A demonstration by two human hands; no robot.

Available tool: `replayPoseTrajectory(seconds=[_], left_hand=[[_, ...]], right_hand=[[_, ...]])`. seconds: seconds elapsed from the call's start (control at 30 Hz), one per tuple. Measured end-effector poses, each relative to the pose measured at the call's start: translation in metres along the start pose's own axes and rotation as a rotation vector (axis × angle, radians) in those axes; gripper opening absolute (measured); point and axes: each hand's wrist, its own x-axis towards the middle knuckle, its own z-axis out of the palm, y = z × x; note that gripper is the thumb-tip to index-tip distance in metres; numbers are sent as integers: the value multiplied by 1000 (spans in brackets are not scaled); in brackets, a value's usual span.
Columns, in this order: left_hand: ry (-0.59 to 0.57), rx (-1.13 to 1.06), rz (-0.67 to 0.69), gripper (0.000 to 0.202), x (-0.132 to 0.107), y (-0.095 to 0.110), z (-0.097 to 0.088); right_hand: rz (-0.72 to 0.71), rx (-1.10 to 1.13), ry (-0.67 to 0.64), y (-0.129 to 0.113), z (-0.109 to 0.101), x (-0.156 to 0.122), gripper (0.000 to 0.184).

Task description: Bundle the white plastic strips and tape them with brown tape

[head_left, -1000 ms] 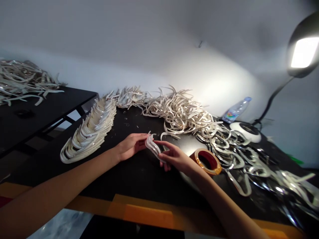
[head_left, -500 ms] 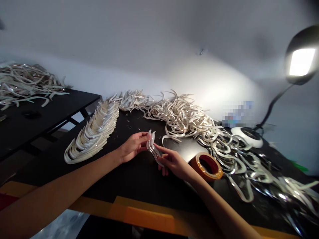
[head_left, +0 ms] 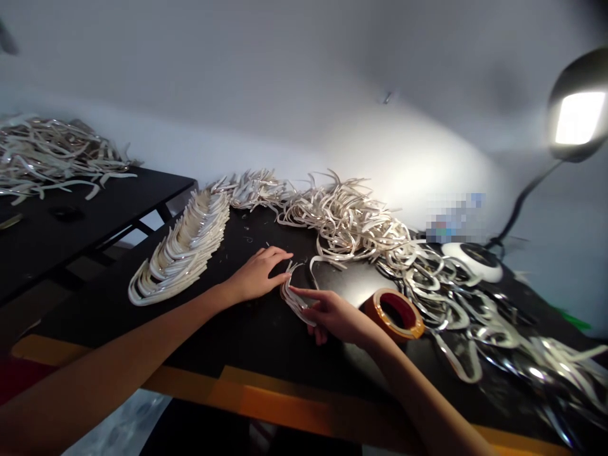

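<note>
My right hand (head_left: 327,312) pinches a small stack of cream curved strips (head_left: 291,295), resting low on the black table (head_left: 237,335). My left hand (head_left: 259,273) lies beside the stack with fingers stretched toward its upper end, touching it. A neat fanned row of the same curved strips (head_left: 183,249) lies to the left of my hands. A tangled heap of loose strips (head_left: 349,218) sits behind them.
A roll of brown tape (head_left: 394,313) lies just right of my right hand. Shiny loops spread to the right (head_left: 475,310). A lamp (head_left: 577,117) with a white base (head_left: 472,259) stands at the right. A second black table (head_left: 57,221) at left carries more strips (head_left: 52,155).
The stack of strips came down from a raised hold to the table surface. My left hand loosened from gripping it and now reaches flat along its top.
</note>
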Motion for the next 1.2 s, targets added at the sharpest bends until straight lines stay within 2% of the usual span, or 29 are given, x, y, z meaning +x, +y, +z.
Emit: replayPoseTrajectory(seconds=[0.1,0.17,0.33,0.43,0.6,0.77,0.87,1.13,1.2], left_hand=[[-182,-114,256,45,3,-4,-7],[-261,-158,337,42,6,-8,-10],[-226,-246,290,14,8,-8,-16],[-230,-266,271,6,8,-5,-19],[-326,-153,293,13,5,3,-24],[-389,-72,266,29,-1,14,-30],[-428,-17,239,29,-3,18,-31],[-357,106,356,8,-4,26,-22],[-333,110,423,12,-6,28,-17]], right_hand=[[14,-26,17,0,0,0,61],[15,-36,19,1,0,0,60],[20,-52,-2,4,-4,1,59],[24,-60,23,4,-8,0,52],[64,-95,118,-1,-18,-3,35],[141,-115,173,-3,-25,-3,30],[157,-189,200,-5,-25,-3,26],[148,-311,310,1,-30,-1,39],[137,-332,335,5,-32,0,39]])
